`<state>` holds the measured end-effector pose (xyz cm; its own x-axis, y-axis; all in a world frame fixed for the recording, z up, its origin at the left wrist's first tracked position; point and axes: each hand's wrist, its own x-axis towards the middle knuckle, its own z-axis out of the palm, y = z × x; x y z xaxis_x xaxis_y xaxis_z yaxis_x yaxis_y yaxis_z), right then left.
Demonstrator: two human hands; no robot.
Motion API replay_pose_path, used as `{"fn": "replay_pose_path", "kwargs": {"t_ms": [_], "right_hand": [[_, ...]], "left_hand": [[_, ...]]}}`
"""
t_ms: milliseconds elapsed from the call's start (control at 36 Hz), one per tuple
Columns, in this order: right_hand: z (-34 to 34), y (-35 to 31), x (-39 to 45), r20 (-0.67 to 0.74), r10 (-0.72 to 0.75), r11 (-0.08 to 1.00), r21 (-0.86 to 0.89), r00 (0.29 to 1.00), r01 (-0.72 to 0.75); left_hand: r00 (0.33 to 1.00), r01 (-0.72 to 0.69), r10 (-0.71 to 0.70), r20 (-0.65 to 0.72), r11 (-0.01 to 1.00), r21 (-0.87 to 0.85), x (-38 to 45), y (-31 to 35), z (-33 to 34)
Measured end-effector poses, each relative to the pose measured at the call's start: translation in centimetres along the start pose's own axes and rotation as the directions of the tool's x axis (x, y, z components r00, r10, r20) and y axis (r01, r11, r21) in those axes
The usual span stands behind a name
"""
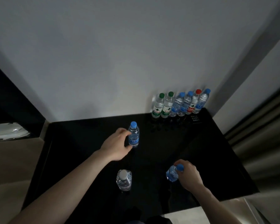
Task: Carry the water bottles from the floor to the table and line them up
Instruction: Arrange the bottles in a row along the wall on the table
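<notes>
A black table (200, 151) stands against a white wall. My left hand (116, 144) grips a blue-capped water bottle (134, 135) that stands upright mid-table. My right hand (188, 174) holds another blue-capped bottle (172, 174) by its neck near the front right. A bottle with a grey cap (124, 180) stands alone at the front, between my arms. Several bottles (181, 104) with green, blue and red caps stand in a row along the wall at the back right.
A small printed card (195, 119) lies on the table beside the row. A curtain (262, 143) hangs at the right. A dark cabinet with white items (6, 131) is at the left. Beige floor (11, 167) shows beside the table.
</notes>
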<state>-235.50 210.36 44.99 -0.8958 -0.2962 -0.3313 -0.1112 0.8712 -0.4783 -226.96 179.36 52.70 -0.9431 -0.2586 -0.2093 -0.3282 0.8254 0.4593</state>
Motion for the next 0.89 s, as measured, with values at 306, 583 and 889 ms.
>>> {"fn": "replay_pose_path", "kwargs": {"t_ms": [306,583,889], "right_hand": [[0.8,-1.4,0.0,0.057,-0.033,0.999,-0.037,0.998,0.035],[1.3,-1.0,0.1,0.076,-0.082,0.996,0.044,0.994,0.079],[1.3,-2.1,1.8,0.242,-0.125,0.971,0.227,0.962,0.069]], "left_hand": [[0.996,-0.038,0.027,0.079,0.988,0.148,8.5,1.4,0.5],[0.998,-0.06,0.062,-0.011,0.985,0.165,7.6,-1.2,1.8],[0.998,-0.059,0.063,-0.03,0.988,0.139,4.3,-3.7,2.1]]}}
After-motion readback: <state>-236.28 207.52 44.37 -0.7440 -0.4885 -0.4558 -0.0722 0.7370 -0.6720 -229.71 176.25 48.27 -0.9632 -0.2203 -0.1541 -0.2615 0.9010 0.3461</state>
